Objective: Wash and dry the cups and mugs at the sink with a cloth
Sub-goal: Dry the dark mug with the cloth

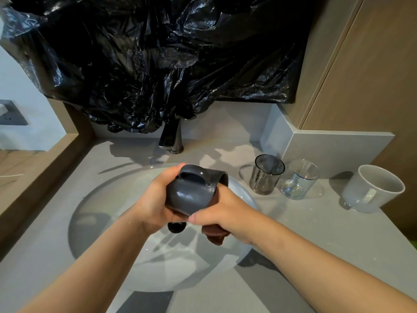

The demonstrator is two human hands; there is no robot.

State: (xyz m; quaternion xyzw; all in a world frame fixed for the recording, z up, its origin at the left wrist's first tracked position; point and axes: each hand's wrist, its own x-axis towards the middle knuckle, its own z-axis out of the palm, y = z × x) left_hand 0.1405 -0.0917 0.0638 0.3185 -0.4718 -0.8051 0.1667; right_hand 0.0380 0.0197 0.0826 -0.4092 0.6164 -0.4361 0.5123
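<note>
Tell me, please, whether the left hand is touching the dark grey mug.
Touching. The head view shows the left hand gripping the dark grey mug round its base, while the right hand holds a brown cloth against it.

We saw a grey stone counter [316, 236] below us. Behind it hung a big, shiny black plastic sheet [158, 53], all crinkled, and it hid the wall there. On the right stood a tall brown wooden cabinet [372, 75], with a low grey ledge [334, 146] at its foot. On the left was a pale wall [20, 82] with a grey socket plate [12, 115], and a brown wooden edge [45, 161] ran beside the counter. Light made bright patches and dark shadows on the stone
</note>
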